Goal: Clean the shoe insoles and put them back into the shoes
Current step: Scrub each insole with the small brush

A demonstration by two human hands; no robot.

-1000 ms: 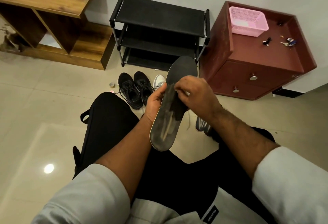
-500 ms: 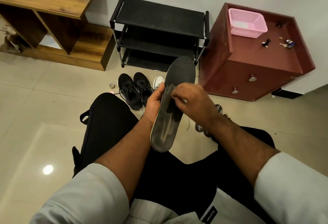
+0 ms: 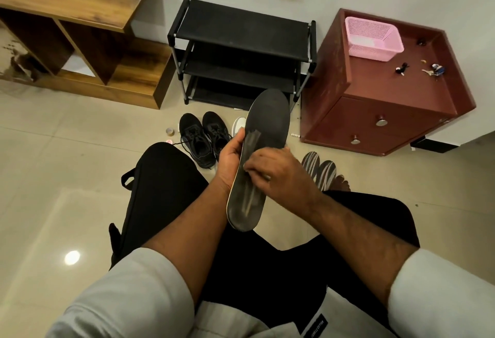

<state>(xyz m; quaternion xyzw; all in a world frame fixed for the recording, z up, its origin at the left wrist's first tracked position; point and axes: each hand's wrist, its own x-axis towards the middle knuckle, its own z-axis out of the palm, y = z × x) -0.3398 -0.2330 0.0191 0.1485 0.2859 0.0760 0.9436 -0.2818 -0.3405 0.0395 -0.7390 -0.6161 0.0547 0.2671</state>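
Since the earlier frames, the right hand (image 3: 281,174) has been drawn down the insole (image 3: 261,155), from the upper middle toward the heel end. A dark insole is seen held upright above the lap, toe end pointing away. It is gripped along its left edge by the left hand (image 3: 231,159), thumb curled over the front. The right hand's fingers (image 3: 257,170) are bent against the insole's face; whether anything is pinched under them cannot be told. Beyond the insole, on the floor (image 3: 67,150), a pair of black shoes (image 3: 205,138) is set just to its left, with a white shoe (image 3: 239,126) partly hidden behind it. Two striped insoles (image 3: 320,170) are laid just right of the held insole. A black shoe rack (image 3: 241,53) is stood behind it.
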